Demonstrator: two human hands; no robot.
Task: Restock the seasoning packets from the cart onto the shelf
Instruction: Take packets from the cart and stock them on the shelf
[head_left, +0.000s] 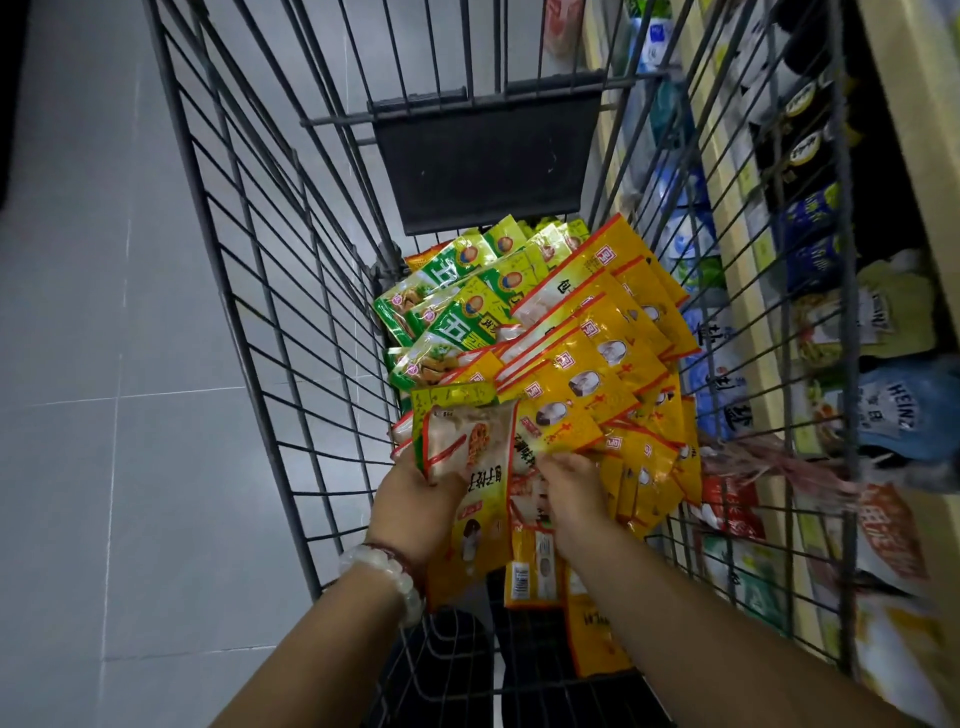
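Observation:
A wire shopping cart (249, 291) holds a heap of yellow seasoning packets (597, 358) with green packets (467, 291) behind them at the far end. My left hand (415, 509) grips a small stack of yellow packets (472, 467) by its left edge, low in the cart. My right hand (571, 493) reaches into the yellow heap just right of that stack, fingers curled on packet edges. The shelf (748, 291) runs along the cart's right side, seen through the wires.
The shelf holds blue salt bags (722, 374), dark packets (805, 150), Heinz pouches (898, 415) and red-and-white bags (737, 514). A dark fold-down flap (488, 161) stands at the cart's far end. Grey tiled floor (104, 364) lies to the left.

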